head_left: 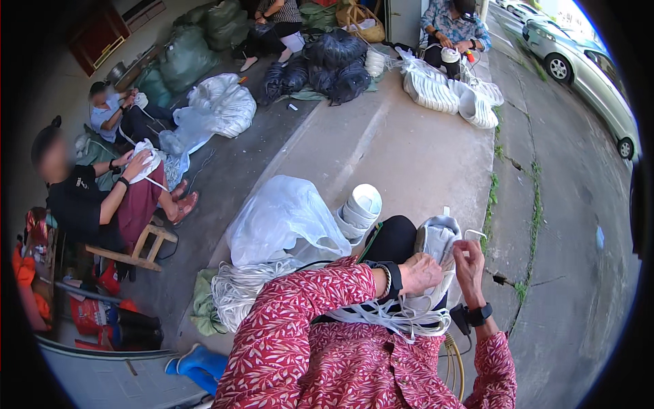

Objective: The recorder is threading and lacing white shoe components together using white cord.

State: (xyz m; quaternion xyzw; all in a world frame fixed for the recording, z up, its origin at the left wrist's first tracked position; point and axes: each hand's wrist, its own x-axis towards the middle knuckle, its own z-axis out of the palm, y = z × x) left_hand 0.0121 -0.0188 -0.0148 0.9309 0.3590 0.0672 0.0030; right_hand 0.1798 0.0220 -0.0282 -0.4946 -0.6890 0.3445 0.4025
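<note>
A white shoe upper [437,238] rests over my knees, toe part pointing away from me. My left hand [419,274] lies across its left side with the fingers curled in at the lacing area; exactly what they pinch is hidden. Raised just right of the upper, my right hand [469,264] has its fingers pinched together on a white shoelace [476,234], which loops up above the fingertips. Loose white laces [392,319] lie bunched across my lap, below both hands.
Left of my knees are a clear plastic bag [286,218], a rolled stack of white uppers [358,210] and a heap of white laces [242,294]. Other people sit working at left and far right. Dark bags [334,65] lie at the back; a car [579,75] stands right.
</note>
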